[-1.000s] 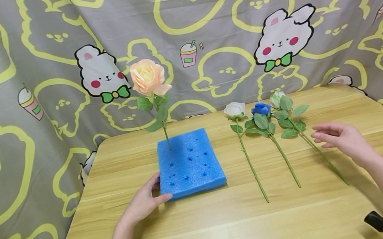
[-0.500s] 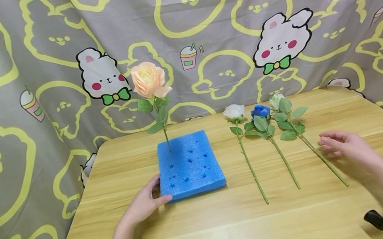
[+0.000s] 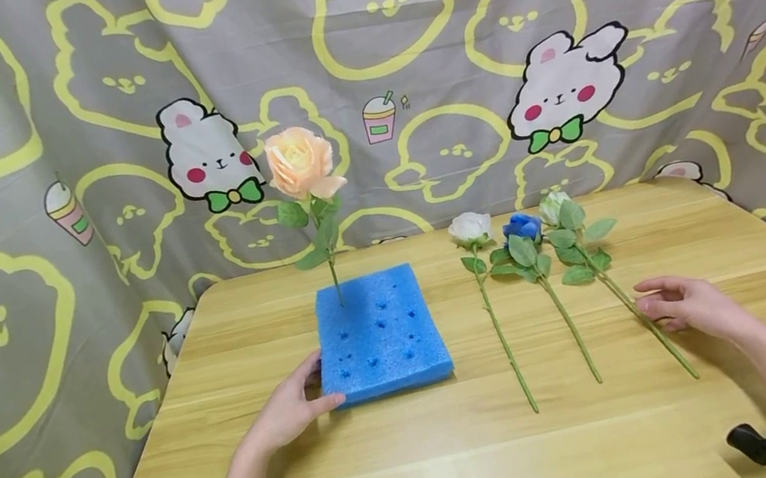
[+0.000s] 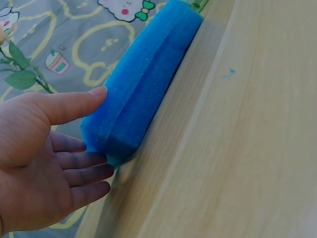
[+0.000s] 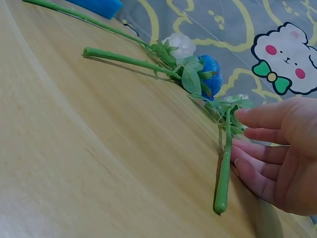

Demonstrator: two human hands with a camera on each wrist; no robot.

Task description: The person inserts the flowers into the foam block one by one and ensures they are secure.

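Note:
My left hand (image 3: 294, 403) rests at the near left corner of a blue foam block (image 3: 381, 341) with small holes in its top. In the left wrist view its thumb touches the block's edge and its fingers lie nearly straight along the side. A peach artificial rose (image 3: 300, 164) stands upright in the block's far left part. At the right, my right hand (image 3: 695, 309) is beside the stem of a pale green-white rose (image 3: 619, 288) lying on the table. Its fingertips are at the stem in the right wrist view, not closed round it; contact is hard to tell.
A white rose (image 3: 487, 297) and a blue rose (image 3: 551, 287) lie between the block and the right hand, stems toward me. Behind the wooden table (image 3: 423, 477) hangs a grey patterned curtain (image 3: 424, 29).
My right hand has come down and nearer to me, from beside the green-white rose's upper stem to its middle. The left hand keeps its place on the foam block.

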